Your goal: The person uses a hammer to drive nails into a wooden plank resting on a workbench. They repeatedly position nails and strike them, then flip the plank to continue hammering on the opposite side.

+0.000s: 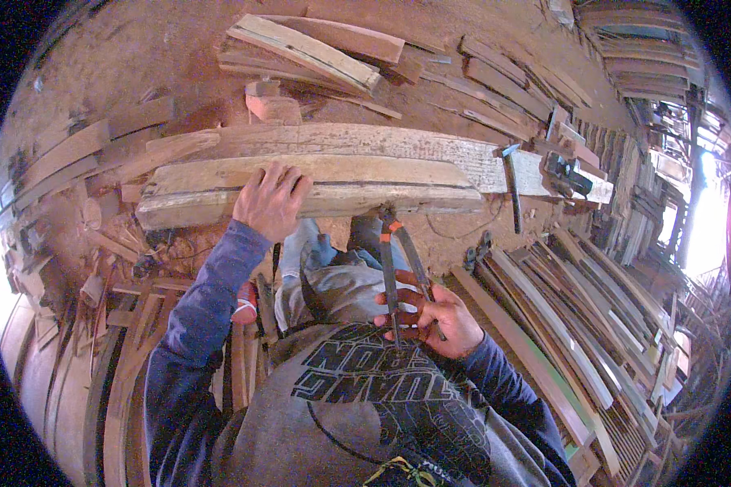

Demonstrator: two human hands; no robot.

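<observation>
A thick, rough wooden beam (382,172) with a dark crack along its length lies across in front of me. My left hand (274,197) is closed over its near edge, left of the middle, with the fingers curled on the top face. In my right hand (440,318) is a pair of pincers (400,256) with dark handles and orange bands. Its two handles are spread apart between my thumb and fingers. The dark jaws touch or nearly touch the beam's near side; whether they grip anything there cannot be made out.
Behind the beam runs a long pale plank (341,140). A hammer (512,187) and a dark power tool (573,180) lie toward its right end. Stacked boards (568,325) fill the right, more timber (309,53) lies beyond, and a red-and-white object (244,304) is by my left arm.
</observation>
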